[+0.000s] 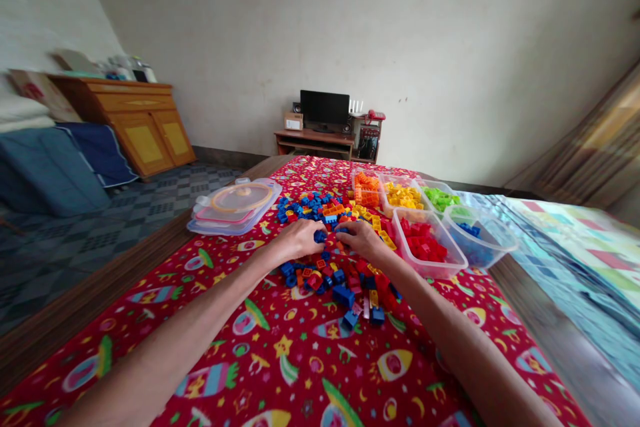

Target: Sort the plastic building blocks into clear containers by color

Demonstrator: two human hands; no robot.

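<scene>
A loose pile of toy building bricks (343, 295), mostly blue with some red, orange and yellow, lies on the red patterned cloth. My left hand (301, 239) is over the middle of the pile, its fingers closed around blue bricks (320, 236). Just to its right, my right hand (364, 240) reaches into the pile with its fingertips pinched on a blue brick (342, 230), partly hidden by the fingers. To the right stand clear plastic containers of sorted bricks: red bricks (425, 240), blue bricks (470, 229), yellow bricks (404, 195), green bricks (440, 199) and orange bricks (367, 189).
Stacked plastic lids (240, 203) lie left of the pile. The cloth (280, 373) covers a wooden table (520, 307); a bed with a light blue cover (555, 273) adjoins on the right. A desk with a monitor (325, 109) and a wooden cabinet (145, 123) stand beyond.
</scene>
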